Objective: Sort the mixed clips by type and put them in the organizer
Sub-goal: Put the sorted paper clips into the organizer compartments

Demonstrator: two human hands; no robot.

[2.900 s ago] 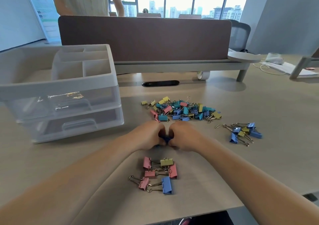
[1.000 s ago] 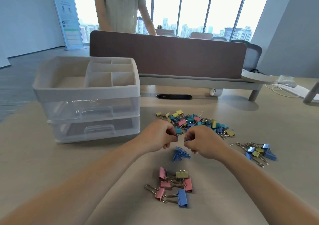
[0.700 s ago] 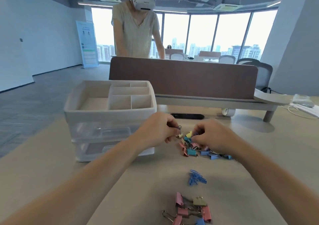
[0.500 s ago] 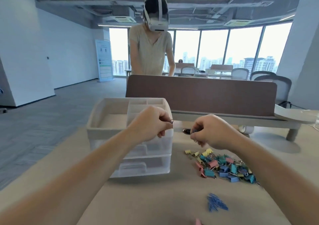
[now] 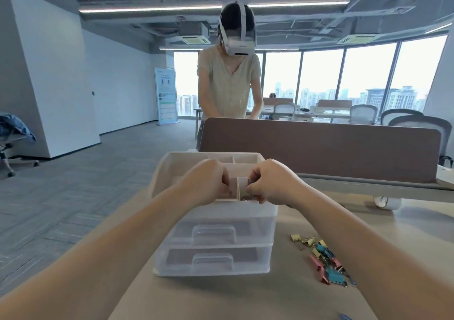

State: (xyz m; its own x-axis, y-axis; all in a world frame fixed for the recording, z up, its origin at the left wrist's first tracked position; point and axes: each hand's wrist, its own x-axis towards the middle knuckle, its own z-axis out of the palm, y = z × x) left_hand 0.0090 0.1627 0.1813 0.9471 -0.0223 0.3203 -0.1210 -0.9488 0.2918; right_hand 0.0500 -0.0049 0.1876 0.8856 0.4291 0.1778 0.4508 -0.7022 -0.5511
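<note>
The translucent white organizer (image 5: 213, 211) stands on the table, with a divided top tray and two shut drawers. Both my hands hover over the tray's front compartments, one on each side of a divider. My left hand (image 5: 206, 182) has its fingers curled down into the left compartment, pinching a small clip of which only a speck shows. My right hand (image 5: 272, 182) pinches a small blue clip (image 5: 250, 181) over the right compartment. The pile of mixed coloured binder clips (image 5: 324, 258) lies on the table to the organizer's right, partly hidden by my right forearm.
A brown desk divider (image 5: 319, 147) runs across the table behind the organizer. Beyond it a person in a headset (image 5: 231, 86) stands bent over. One blue clip (image 5: 344, 316) shows at the bottom edge. The table's left edge drops to carpeted floor.
Both hands rose from the clip pile and moved left and forward to the organizer's top tray, each carrying a small clip. The view tilted up; the sorted groups left the frame.
</note>
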